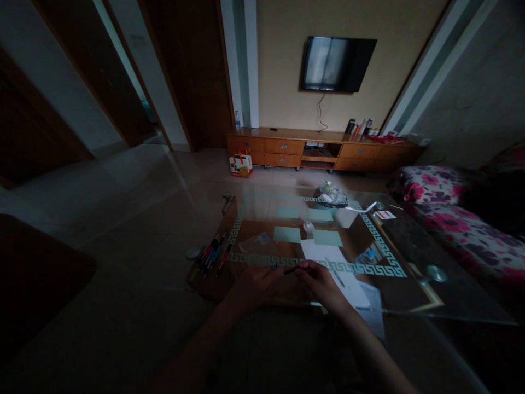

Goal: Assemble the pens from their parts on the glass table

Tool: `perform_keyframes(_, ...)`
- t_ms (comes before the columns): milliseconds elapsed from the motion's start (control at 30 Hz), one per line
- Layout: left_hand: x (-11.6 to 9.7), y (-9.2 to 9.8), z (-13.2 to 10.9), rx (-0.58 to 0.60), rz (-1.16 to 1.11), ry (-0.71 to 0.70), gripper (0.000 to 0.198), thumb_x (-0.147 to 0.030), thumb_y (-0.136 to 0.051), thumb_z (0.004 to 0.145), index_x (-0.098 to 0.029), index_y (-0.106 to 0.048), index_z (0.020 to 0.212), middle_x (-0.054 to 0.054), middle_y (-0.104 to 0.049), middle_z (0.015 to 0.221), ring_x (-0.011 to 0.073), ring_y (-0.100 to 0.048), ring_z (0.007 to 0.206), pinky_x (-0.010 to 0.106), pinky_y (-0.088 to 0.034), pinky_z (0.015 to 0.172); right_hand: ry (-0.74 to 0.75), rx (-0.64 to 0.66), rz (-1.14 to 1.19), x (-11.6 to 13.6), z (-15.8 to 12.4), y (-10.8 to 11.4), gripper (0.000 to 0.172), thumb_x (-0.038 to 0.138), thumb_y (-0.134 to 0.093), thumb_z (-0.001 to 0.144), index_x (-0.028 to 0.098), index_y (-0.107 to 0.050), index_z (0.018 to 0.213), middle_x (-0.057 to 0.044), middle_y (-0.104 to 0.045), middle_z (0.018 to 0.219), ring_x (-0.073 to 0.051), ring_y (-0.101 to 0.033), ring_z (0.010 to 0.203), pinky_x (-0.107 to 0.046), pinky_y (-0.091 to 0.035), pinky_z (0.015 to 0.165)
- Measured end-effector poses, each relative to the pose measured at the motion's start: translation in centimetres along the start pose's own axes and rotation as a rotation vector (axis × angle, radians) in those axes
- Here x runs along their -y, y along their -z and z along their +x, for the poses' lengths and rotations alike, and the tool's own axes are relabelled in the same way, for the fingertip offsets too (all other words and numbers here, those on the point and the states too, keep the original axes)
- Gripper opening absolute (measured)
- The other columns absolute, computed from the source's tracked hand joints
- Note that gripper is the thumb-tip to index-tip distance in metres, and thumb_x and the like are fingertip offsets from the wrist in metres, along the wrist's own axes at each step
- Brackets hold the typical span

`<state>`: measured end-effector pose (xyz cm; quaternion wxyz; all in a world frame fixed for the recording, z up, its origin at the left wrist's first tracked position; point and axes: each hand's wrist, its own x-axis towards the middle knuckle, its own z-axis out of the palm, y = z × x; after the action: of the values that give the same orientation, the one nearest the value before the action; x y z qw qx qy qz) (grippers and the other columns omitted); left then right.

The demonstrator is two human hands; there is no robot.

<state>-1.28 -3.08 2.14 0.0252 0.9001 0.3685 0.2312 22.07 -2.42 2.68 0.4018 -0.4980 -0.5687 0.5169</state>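
Note:
Over the near edge of the glass table (pixel 353 298), my right hand (pixel 318 280) is closed around a thin dark pen (pixel 289 270), which points left. My left hand (pixel 256 282) is beside the pen's left end, its fingers drawn together. A small dark bluish thing (pixel 274 266) shows at its fingertips, too dim to name. Left of my hands lies a bunch of pens (pixel 211 253) in black, blue and red. White paper sheets (pixel 353 290) lie right of my right hand, with a slim pen-like thing (pixel 339 279) on them.
A clear plastic sleeve (pixel 258 243) lies beyond my left hand. Toward the table's far side are a bag of clear plastic (pixel 330 194) and a red-and-white card (pixel 385 215). A flowered sofa (pixel 476 230) stands right; a gift box (pixel 240 164) sits before the TV cabinet (pixel 283 146).

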Motion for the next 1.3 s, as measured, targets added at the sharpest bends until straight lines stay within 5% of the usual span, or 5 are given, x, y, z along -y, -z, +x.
perform_keyframes(500,-0.1,-0.1,0.1,-0.016,-0.011,0.03,0.028,-0.022,-0.048,0.096,-0.019,-0.059,0.122,0.008,-0.07,0.097,0.0202,-0.067,0.09,0.034,-0.055,0.082,-0.119,-0.146,0.155,0.8,0.0,0.5,0.037,0.052,-0.069,0.078,0.017,-0.064,0.088,0.0,-0.061,0.073,-0.015,-0.055,0.067,-0.024,-0.038,0.058)
perform_keyframes(933,0.1,-0.2,0.0,-0.043,-0.019,0.006,0.028,-0.022,-0.045,0.097,-0.019,-0.059,0.122,0.008,-0.07,0.097,0.0193,-0.067,0.09,0.034,-0.055,0.083,-0.042,-0.236,0.405,-0.2,0.4,2.0,0.025,0.04,-0.073,0.078,0.018,-0.062,0.08,-0.007,-0.071,0.085,-0.018,-0.065,0.075,-0.031,-0.052,0.069)
perform_keyframes(1300,0.0,-0.3,-0.1,-0.041,-0.018,0.018,0.028,-0.022,-0.045,0.097,-0.019,-0.059,0.121,0.008,-0.07,0.098,0.0197,-0.067,0.09,0.037,-0.056,0.083,0.075,-0.391,-0.1,-2.6,2.0,6.7,0.034,0.041,-0.073,0.073,0.018,-0.061,0.094,-0.008,-0.07,0.09,-0.022,-0.069,0.075,-0.033,-0.054,0.063)
